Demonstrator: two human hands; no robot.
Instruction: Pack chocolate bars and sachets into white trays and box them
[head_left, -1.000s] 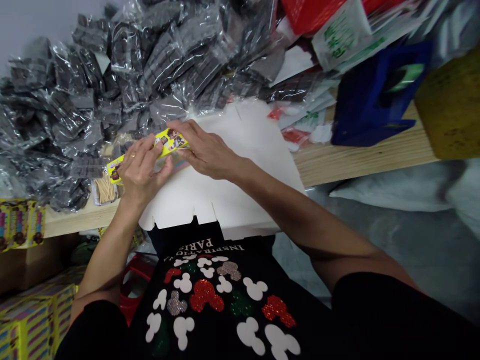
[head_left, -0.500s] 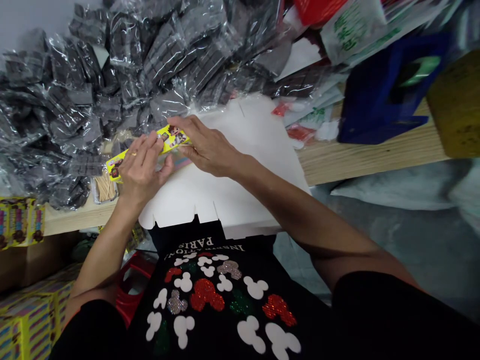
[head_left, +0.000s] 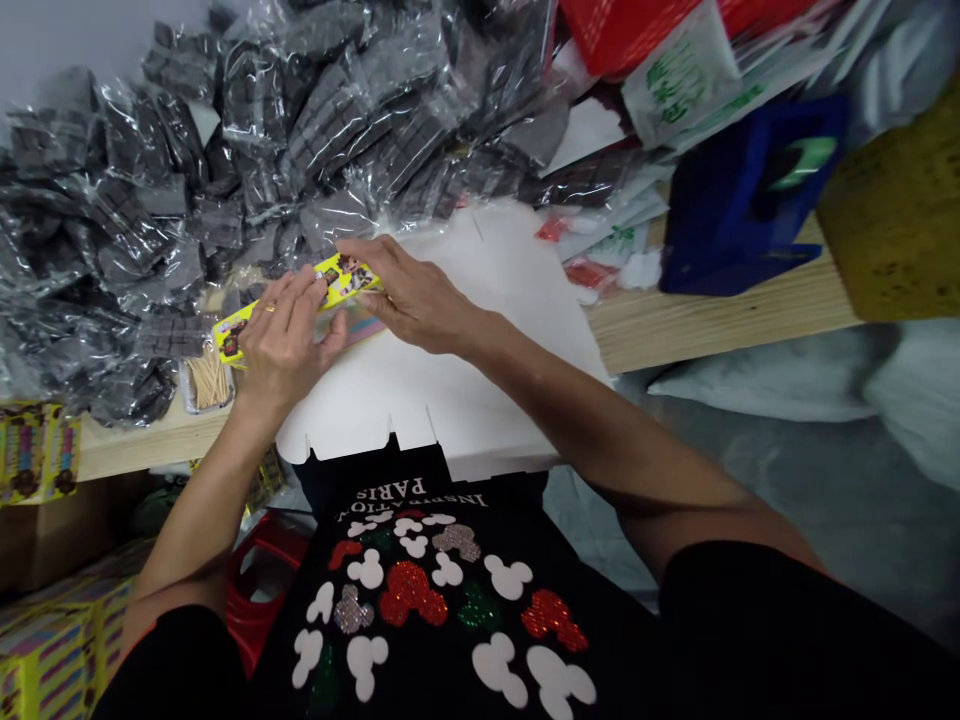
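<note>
A long yellow printed box with cartoon figures lies tilted between my hands, over a sheet of white cardboard. My left hand lies across the box's middle and left part, fingers over its top and thumb along the near side. At the right end, my right hand pinches the box between thumb and fingers. A pinkish-blue strip shows on the side of the box below my thumbs. What lies under my left palm is hidden.
Many clear bags of dark grey pieces are heaped behind. A small tray of toothpicks stands left. At right sit a blue tape dispenser and a yellow-brown block. A red stool and stacked yellow boxes are below.
My view has shifted slightly, so the tape dispenser and the things at right sit further left. Both hands keep the same hold on the yellow box.
</note>
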